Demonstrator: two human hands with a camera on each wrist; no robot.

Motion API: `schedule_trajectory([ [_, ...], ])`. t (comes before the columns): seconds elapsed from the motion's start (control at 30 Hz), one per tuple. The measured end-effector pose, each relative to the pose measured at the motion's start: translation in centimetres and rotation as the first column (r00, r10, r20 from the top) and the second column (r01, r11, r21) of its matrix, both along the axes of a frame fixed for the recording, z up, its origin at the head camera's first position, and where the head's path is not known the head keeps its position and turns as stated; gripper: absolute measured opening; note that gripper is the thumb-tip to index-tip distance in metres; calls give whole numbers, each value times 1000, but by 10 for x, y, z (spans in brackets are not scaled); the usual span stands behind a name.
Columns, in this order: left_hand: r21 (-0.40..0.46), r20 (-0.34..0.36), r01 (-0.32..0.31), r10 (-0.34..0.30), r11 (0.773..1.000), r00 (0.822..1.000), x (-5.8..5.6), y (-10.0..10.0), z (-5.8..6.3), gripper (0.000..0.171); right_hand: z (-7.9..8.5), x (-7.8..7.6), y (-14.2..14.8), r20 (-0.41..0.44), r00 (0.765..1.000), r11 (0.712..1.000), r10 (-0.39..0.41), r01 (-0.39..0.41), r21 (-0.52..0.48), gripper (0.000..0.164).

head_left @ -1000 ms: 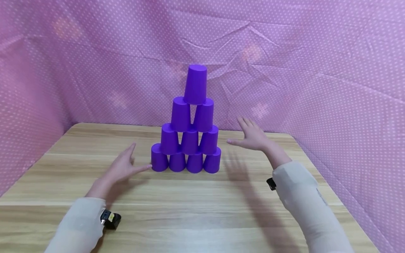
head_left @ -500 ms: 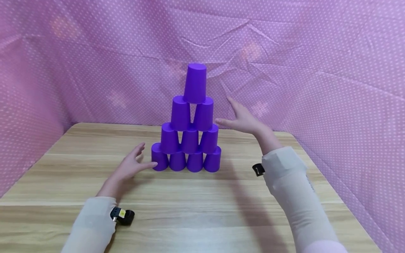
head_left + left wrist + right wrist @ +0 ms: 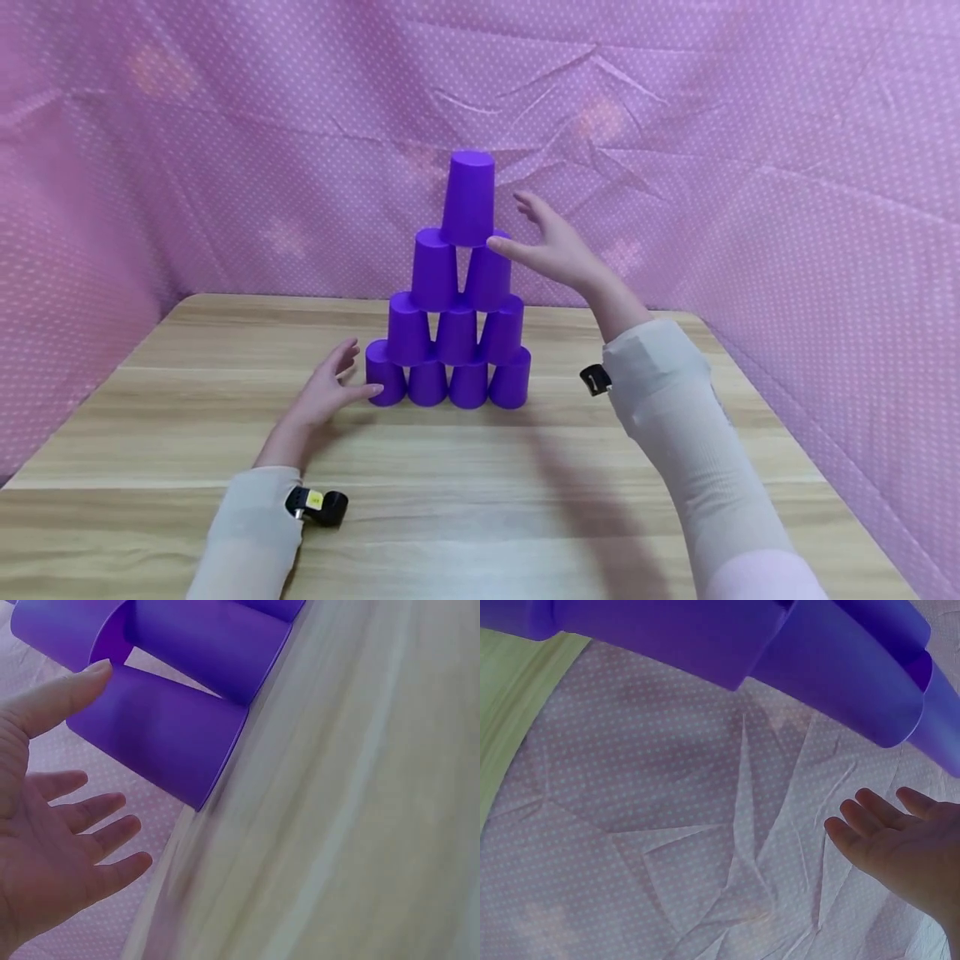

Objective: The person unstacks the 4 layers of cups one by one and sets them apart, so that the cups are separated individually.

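Observation:
Purple cups stand upside down in a four-tier pyramid, with a single top cup [image 3: 470, 200] at its peak. By the bottom left cup [image 3: 384, 375] is my left hand [image 3: 324, 395], fingers spread and thumb in front of that cup. In the left wrist view the left palm faces this bottom cup [image 3: 161, 731], and the hand holds nothing. Up at the right side, my right hand [image 3: 558, 247] has its thumb tip in front of the second-tier right cup [image 3: 489, 275], just under the top cup. Whether either thumb touches a cup I cannot tell. The right wrist view shows the right fingers [image 3: 866, 817] apart from the cups.
The pyramid stands on a light wood table [image 3: 420, 483]. A pink dotted cloth [image 3: 300, 150] hangs close behind the table and along both sides. A small black camera sits on each wrist.
My right hand has risen and moved left, from beside the lower tiers to near the top cup. My left hand has shifted slightly right toward the bottom left cup. The pyramid stands unchanged.

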State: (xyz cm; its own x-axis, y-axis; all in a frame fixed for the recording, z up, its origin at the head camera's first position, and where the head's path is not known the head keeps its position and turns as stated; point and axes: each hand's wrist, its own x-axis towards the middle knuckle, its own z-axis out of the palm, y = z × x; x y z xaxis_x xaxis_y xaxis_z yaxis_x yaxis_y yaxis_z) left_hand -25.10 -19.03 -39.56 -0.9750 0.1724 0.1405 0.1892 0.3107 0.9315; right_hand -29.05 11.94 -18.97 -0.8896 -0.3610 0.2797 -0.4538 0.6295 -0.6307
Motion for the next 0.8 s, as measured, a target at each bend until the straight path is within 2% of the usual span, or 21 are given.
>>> schedule_trajectory([
  [0.27, 55, 1, -9, 9, 998, 1000, -5, 5, -8, 87, 5, -5, -16, -30, 999, 998, -18, 16, -60, 81],
  [0.5, 100, -97, -4, 13, 995, 995, -4, 9, -15, 78, 11, -5, -28, -11, 1000, 981, 3, -5, -195, 78],
  [0.67, 149, -51, -29, 37, 988, 998, -7, 15, -18, 73, 14, -6, -36, 6, 1000, 949, 17, -14, -316, 73],
  [0.8, 196, -26, -49, 55, 979, 998, -9, 19, -19, 70, 15, -6, -41, -4, 1000, 927, 22, -22, -375, 71],
])
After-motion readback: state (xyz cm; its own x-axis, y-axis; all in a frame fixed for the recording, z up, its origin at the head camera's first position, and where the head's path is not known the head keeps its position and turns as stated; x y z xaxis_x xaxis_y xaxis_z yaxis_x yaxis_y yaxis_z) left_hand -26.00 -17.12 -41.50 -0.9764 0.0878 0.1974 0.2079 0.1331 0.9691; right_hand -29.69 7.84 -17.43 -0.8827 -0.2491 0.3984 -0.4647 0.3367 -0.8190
